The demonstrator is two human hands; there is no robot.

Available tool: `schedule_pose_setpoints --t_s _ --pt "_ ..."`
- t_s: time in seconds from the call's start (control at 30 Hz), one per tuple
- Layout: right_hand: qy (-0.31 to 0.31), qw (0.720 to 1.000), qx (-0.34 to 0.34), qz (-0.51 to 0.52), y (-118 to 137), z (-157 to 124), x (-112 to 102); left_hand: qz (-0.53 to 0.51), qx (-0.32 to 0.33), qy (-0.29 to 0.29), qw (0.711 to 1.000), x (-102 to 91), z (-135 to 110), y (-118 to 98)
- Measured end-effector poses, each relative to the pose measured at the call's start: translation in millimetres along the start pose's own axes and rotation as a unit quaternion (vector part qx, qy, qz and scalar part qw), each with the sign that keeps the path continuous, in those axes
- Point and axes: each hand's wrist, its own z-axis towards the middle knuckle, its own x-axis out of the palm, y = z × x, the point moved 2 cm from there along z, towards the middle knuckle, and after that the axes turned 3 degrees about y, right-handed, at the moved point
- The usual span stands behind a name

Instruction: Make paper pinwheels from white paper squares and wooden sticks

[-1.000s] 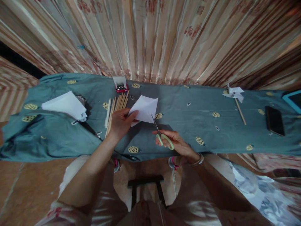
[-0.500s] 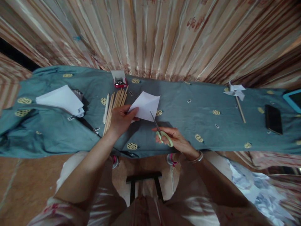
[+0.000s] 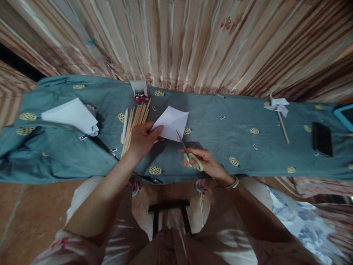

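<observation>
Near the close edge of the table [image 3: 212,132], gripping green-handled scissors [image 3: 196,157], fingers of the right hand [image 3: 211,163] curled around the handles. Slightly farther and left, pinching white paper [image 3: 171,121] between thumb and fingers of the left hand [image 3: 142,142], beside wooden sticks [image 3: 135,123]. At the far edge, past an open red box [image 3: 141,96].

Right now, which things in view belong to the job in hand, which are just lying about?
Seem to belong:
white sheet, in left hand
scissors, in right hand
paper stack
wooden sticks
small open box
pinwheel, likely: similar paper and stick

Seem just lying about:
black phone
blue-edged device
</observation>
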Motion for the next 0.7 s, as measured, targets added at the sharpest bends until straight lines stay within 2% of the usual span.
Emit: schedule_pose_setpoints --t_s 0.23,0.5,0.7 --pt "-0.007 1.000 0.007 0.028 -1.7 0.8 -1.2 -0.006 0.008 0.005 1.000 0.4 -0.6 -0.7" --pt "-0.022 0.999 0.014 0.019 -4.2 2.3 -1.0 -0.016 -0.034 -0.011 0.999 1.0 -0.7 -2.6" --pt "-0.040 0.999 0.021 0.025 -3.5 2.3 -0.8 -0.006 -0.028 -0.008 1.000 0.6 -1.2 -3.1"
